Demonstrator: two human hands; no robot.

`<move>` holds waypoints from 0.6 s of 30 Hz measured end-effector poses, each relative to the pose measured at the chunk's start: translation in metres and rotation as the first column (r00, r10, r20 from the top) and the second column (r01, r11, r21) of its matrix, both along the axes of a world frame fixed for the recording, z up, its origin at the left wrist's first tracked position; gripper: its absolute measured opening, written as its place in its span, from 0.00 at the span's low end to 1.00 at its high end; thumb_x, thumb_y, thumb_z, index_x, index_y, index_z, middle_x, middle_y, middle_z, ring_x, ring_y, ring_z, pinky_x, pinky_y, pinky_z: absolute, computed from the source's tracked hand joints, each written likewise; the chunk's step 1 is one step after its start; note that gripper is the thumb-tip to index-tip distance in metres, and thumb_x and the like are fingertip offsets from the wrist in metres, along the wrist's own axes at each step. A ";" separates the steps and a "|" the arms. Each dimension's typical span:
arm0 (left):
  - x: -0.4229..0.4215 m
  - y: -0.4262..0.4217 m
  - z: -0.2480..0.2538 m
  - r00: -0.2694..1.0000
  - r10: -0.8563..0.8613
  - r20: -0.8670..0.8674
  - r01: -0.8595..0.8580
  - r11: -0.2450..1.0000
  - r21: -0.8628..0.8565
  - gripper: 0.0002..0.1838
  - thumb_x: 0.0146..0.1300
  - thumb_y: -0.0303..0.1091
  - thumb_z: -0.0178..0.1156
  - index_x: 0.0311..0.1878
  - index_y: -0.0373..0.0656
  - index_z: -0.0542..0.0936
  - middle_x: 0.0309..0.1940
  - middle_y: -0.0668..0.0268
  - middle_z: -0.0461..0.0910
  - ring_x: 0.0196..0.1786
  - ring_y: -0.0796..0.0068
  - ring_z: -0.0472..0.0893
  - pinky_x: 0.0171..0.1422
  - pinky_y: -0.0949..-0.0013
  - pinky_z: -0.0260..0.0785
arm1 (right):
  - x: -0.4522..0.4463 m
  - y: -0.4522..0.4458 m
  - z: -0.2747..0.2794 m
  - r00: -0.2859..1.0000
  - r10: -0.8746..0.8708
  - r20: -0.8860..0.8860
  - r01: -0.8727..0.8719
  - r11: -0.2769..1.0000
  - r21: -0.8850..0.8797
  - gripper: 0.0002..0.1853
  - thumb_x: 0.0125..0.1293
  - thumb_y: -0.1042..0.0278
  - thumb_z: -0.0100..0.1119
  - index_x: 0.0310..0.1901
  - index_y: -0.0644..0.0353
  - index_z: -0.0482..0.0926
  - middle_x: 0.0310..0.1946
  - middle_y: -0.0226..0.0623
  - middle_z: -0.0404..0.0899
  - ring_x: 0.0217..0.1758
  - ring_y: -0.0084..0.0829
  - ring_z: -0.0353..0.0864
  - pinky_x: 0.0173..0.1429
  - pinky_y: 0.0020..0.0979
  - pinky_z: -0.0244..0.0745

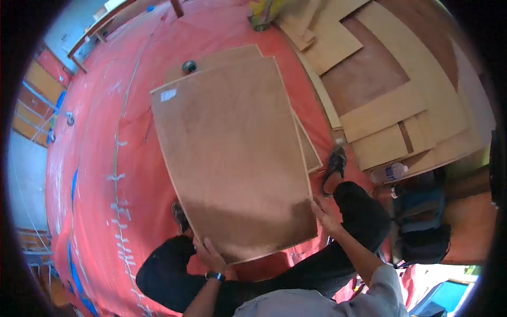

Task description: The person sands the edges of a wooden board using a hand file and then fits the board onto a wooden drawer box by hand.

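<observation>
A large brown wooden panel (237,153) with pale edges and a small white label near its far left corner lies in front of my knees. My left hand (209,254) grips its near left corner, fingers on the top face. At the near right edge, my right hand (326,217) holds the panel, with the thumb side along the rim. Beneath it, parts of other boards (308,145) stick out at the right and at the far end. A small dark round object (189,66) rests by the far edge.
Red sheeting (100,158) with tape strips covers the floor. Stacked plywood pieces (391,111) lie at the right, with a clear plastic bottle (391,171) on their near edge. A dark bag (425,244) is near my right knee. A wooden table (113,16) stands far left.
</observation>
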State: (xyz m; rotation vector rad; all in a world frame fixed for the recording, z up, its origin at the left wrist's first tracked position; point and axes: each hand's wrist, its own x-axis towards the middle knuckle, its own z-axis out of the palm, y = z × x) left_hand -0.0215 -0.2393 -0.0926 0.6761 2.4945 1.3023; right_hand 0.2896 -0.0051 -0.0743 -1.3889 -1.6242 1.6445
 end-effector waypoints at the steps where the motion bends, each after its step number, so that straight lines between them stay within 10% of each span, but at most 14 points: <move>1: -0.001 -0.011 -0.021 0.999 -0.016 0.028 0.016 1.000 0.002 0.30 0.83 0.46 0.44 0.76 0.33 0.62 0.71 0.44 0.69 0.72 0.49 0.70 0.74 0.55 0.61 | -0.006 0.014 0.014 0.998 0.001 -0.060 0.000 1.000 0.014 0.26 0.83 0.50 0.49 0.68 0.63 0.68 0.56 0.42 0.79 0.62 0.34 0.76 0.69 0.38 0.69; 6: -0.005 -0.036 -0.032 0.977 -0.148 0.153 0.155 0.987 -0.038 0.35 0.84 0.50 0.42 0.81 0.35 0.52 0.80 0.47 0.56 0.80 0.52 0.59 0.82 0.57 0.50 | -0.059 0.034 0.043 0.991 -0.111 0.077 0.104 0.991 0.088 0.26 0.81 0.54 0.52 0.72 0.62 0.66 0.57 0.46 0.79 0.63 0.38 0.78 0.69 0.37 0.70; 12: -0.024 -0.019 0.042 0.892 -0.136 0.431 0.332 0.844 -0.422 0.25 0.81 0.43 0.50 0.72 0.38 0.62 0.66 0.45 0.75 0.66 0.49 0.79 0.68 0.54 0.70 | -0.050 0.026 0.029 0.990 -0.118 0.083 0.097 0.969 0.226 0.33 0.78 0.64 0.57 0.78 0.63 0.58 0.56 0.50 0.82 0.62 0.42 0.80 0.69 0.39 0.71; 15: -0.038 -0.030 0.017 0.892 -0.276 0.357 0.350 0.923 -0.160 0.21 0.78 0.41 0.57 0.65 0.40 0.66 0.59 0.47 0.81 0.57 0.49 0.85 0.59 0.54 0.76 | -0.044 0.031 0.026 0.997 -0.064 0.048 0.053 0.980 0.189 0.35 0.77 0.66 0.58 0.80 0.62 0.56 0.55 0.50 0.83 0.61 0.42 0.82 0.68 0.39 0.72; 18: -0.047 -0.024 0.033 0.873 -0.165 0.459 0.364 0.847 -0.388 0.24 0.75 0.38 0.62 0.66 0.40 0.67 0.58 0.45 0.80 0.56 0.47 0.86 0.57 0.53 0.77 | -0.039 0.030 0.026 0.999 -0.043 0.025 0.040 0.995 0.095 0.36 0.77 0.67 0.58 0.80 0.61 0.56 0.56 0.49 0.83 0.61 0.41 0.82 0.68 0.38 0.72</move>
